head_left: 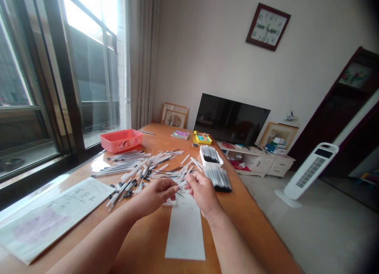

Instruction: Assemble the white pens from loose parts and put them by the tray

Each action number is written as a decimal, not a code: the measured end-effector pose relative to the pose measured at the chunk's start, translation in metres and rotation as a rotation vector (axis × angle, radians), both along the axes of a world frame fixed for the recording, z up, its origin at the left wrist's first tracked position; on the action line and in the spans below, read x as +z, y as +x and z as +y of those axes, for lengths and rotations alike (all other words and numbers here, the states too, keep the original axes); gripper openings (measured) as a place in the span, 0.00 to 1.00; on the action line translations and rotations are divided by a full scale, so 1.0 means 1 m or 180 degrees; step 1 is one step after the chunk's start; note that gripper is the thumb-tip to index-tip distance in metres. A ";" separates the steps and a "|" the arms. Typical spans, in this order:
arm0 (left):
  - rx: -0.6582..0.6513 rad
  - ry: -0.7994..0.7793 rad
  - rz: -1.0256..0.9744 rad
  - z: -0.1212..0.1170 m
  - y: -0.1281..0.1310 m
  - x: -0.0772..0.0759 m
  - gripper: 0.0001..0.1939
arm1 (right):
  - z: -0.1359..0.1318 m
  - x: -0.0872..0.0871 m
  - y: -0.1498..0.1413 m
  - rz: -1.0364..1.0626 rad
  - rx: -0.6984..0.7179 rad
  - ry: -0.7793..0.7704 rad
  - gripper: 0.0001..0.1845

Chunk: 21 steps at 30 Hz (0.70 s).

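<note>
Left hand, right hand pinching clear pen barrel; long axis slanting up-right; above white paper strip; open wood rightward to table edge

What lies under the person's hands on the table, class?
A long white paper strip lies on the wooden table under the left hand and right hand. Its far end is hidden by the hands, so it cannot be seen.
</note>
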State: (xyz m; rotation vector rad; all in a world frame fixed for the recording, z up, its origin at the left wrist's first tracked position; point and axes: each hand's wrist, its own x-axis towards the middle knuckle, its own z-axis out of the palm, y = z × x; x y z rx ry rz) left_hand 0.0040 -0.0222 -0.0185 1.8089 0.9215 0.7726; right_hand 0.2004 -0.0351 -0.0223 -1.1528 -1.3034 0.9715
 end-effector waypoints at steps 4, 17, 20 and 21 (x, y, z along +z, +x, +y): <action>-0.0047 -0.0221 -0.0017 0.000 -0.003 0.000 0.25 | -0.001 0.004 0.000 0.0291 0.0105 -0.0171 0.25; -0.0060 -0.0121 -0.0240 0.003 -0.001 -0.001 0.21 | -0.002 0.002 -0.003 0.0026 0.0052 -0.0064 0.25; 0.0078 -0.0213 -0.0413 0.002 -0.004 0.005 0.21 | 0.000 0.001 -0.001 0.0142 0.0029 -0.0093 0.26; 0.0197 -0.0220 -0.0476 0.002 -0.006 0.007 0.20 | 0.000 0.000 -0.001 0.0087 0.0006 -0.0100 0.25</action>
